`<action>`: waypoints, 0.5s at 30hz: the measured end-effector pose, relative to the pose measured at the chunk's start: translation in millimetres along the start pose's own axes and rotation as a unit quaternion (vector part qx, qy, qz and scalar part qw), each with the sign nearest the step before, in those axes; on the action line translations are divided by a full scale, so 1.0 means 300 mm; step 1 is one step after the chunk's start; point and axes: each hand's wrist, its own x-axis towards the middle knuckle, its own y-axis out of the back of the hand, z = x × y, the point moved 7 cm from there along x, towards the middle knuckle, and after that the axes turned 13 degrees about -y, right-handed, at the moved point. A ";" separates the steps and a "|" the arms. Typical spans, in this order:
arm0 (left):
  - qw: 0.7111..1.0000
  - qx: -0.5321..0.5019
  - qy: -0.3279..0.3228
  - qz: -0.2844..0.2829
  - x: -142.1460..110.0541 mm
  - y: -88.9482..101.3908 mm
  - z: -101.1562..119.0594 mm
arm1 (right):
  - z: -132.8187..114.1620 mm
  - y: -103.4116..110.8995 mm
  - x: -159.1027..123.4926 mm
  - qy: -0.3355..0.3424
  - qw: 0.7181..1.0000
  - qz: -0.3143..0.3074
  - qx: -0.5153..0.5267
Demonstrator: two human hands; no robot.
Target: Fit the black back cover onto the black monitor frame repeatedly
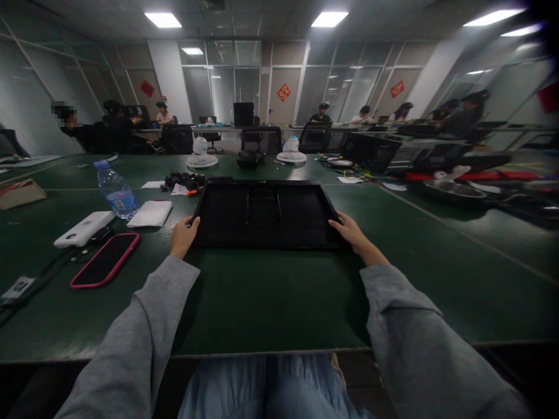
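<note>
A wide black tray-like panel [301, 218] with a raised rim lies on the green table in front of me. A thin U-shaped wire piece shows at the middle of its inner face. My left hand [184, 235] is closed on the panel's left edge, thumb over the rim. On the opposite side, my right hand [353, 233] grips the right edge, also with the thumb on top. The fingers beneath the panel are mostly hidden.
On the green table [271, 308], left of me, are a water bottle [116, 191], folded white paper [151, 213], a white power bank [84, 229] and a pink-rimmed phone [105, 261]. Two white fans [201, 158] stand beyond the panel. A metal pan [454, 191] and cables are at right.
</note>
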 end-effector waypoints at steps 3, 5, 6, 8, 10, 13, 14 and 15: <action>1.000 0.000 -0.002 0.000 -0.001 0.002 0.006 | 0.001 0.000 0.006 0.005 1.000 -0.006 0.002; 1.000 -0.001 -0.001 0.001 -0.003 0.004 0.010 | 0.001 -0.003 0.008 0.007 1.000 -0.012 0.003; 1.000 -0.001 0.002 0.002 -0.004 0.005 0.011 | 0.000 -0.004 0.008 0.007 1.000 -0.013 0.002; 1.000 -0.002 0.004 0.004 -0.006 0.007 0.014 | -0.003 -0.003 0.007 0.007 1.000 -0.008 -0.003; 1.000 -0.004 0.004 0.005 -0.007 0.009 0.016 | -0.007 -0.001 0.003 0.006 1.000 0.004 -0.009; 1.000 -0.008 0.003 0.004 -0.007 0.009 0.015 | -0.012 0.001 -0.001 0.009 1.000 0.013 -0.017; 1.000 -0.009 0.002 0.003 -0.007 0.008 0.015 | -0.013 0.002 -0.001 0.013 1.000 0.014 -0.018; 1.000 -0.010 0.000 0.002 -0.006 0.007 0.015 | -0.014 0.002 -0.002 0.016 1.000 0.015 -0.019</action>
